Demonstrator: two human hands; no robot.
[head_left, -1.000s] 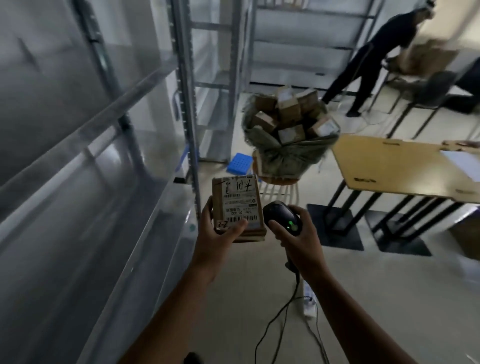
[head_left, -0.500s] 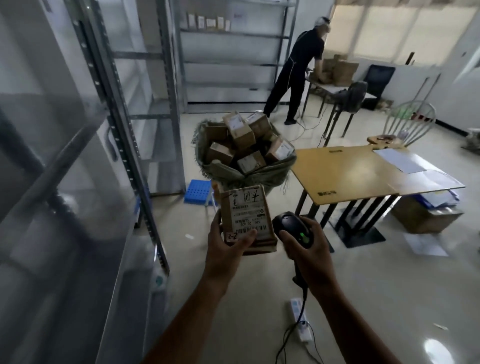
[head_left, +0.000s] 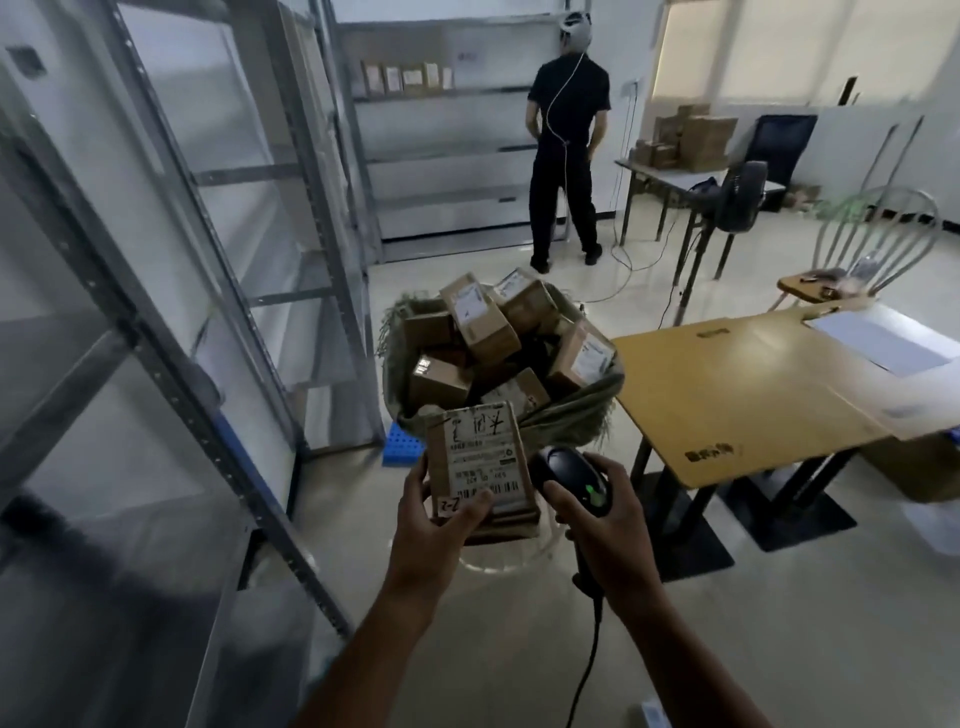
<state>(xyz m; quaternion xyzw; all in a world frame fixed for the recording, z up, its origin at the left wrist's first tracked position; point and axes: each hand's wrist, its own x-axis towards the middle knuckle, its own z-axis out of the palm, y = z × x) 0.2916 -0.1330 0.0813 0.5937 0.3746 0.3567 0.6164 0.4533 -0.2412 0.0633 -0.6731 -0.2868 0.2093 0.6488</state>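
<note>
Two hands are busy: the left hand (head_left: 434, 525) holds a small box (head_left: 480, 460), and the right hand (head_left: 605, 525) grips a black scanner (head_left: 574, 480) just beside it.

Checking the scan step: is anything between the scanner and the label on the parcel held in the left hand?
Nothing visible does. The scanner, gripped by the right hand, sits close beside the parcel. The left hand holds the parcel's lower end; its thumb lies by the sticker, below the uncovered barcode.

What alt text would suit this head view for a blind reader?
A left hand holds a labelled brown cardboard parcel beside a black corded barcode scanner gripped by the right hand, before a green sack of parcels.
</note>
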